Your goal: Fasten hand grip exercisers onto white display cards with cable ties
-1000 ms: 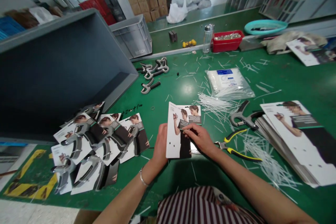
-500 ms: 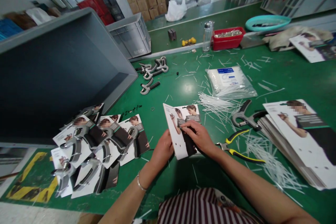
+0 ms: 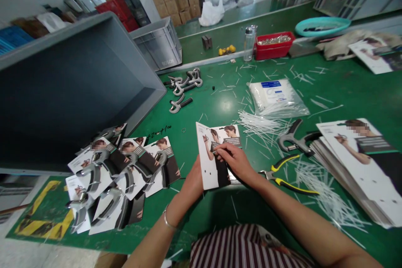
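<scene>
The left hand (image 3: 195, 176) is behind a printed packaging card (image 3: 207, 178), at its left edge; the fingers are hidden there, so I cannot tell how far they are closed. The card stands nearly upright before the person, above the green bench (image 3: 220, 109), with a second printed panel (image 3: 231, 131) behind it, which may be another card or a folded part. The right hand (image 3: 235, 160) is in front, its thumb and forefinger brought together against the printed side; whatever is between them is too small to tell.

Just right of this hand lie yellow-black pliers (image 3: 270, 173), their handles spread. Beyond them are a grip strengthener (image 3: 285, 139) and a stack of cards (image 3: 367, 163). White cable ties (image 3: 256, 123) lie partly under a plastic bag (image 3: 276, 97). On the left, several carded grip strengtheners (image 3: 102, 157) overlap each other near a large grey crate (image 3: 78, 63).
</scene>
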Available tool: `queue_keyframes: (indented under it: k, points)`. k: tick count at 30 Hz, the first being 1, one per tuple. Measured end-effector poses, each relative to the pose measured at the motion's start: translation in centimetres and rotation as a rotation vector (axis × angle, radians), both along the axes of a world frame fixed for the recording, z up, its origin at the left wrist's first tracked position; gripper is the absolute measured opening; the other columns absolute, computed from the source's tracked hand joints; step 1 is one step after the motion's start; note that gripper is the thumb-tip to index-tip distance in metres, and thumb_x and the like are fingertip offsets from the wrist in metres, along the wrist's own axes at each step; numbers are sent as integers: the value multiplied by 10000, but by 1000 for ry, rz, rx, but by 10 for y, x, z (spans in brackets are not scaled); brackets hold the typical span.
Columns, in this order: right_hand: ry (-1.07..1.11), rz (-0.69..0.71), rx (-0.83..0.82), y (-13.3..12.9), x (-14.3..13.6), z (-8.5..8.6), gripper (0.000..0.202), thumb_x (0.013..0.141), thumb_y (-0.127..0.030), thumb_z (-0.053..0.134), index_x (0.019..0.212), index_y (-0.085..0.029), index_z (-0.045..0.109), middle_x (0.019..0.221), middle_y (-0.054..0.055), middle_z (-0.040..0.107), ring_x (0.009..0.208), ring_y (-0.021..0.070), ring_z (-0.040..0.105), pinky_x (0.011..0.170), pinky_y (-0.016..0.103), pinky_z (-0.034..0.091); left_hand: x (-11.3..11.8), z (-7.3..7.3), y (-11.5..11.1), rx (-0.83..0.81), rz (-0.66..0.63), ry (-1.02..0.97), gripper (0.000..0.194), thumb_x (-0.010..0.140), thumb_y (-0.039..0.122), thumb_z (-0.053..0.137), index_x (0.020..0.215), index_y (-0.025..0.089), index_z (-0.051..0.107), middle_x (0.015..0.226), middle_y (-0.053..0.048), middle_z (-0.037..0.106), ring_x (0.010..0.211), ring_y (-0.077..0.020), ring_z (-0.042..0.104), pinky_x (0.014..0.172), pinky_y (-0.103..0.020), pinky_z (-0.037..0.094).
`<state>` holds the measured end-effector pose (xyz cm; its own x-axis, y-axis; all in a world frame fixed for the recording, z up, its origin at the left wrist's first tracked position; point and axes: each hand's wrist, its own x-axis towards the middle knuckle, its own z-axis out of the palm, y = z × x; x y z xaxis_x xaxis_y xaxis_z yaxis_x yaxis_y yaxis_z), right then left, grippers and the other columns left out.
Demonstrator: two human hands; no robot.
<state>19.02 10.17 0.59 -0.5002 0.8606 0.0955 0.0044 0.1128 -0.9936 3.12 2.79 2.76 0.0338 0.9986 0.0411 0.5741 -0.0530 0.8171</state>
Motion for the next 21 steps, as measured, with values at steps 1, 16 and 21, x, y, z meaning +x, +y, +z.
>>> queue_keyframes:
  k: [1,16,21]
  points:
    - [1,6,-8,0,-1,0,231,954,-366,527,1012,-207,685,890,31,688,723,145,655,688,275,537,-3,3,1,1,-26,8,323,898,217,531,1215,177,575,1161,-104,643,1114,-244,572,1077,-427,413]
    - [-88,20,233,0,-3,8,173,946,-292,559,962,-232,720,936,42,692,885,184,631,837,331,483,-12,26,2,-140,63,198,206,847,167,541,871,130,742,747,-68,715,684,-192,629,623,-258,465]
    - [-43,9,138,-1,-2,9,204,947,-337,548,981,-234,720,938,46,682,812,176,638,732,307,516,-13,25,3,-179,2,289,216,808,107,525,827,125,740,729,-81,720,635,-190,624,591,-256,433]
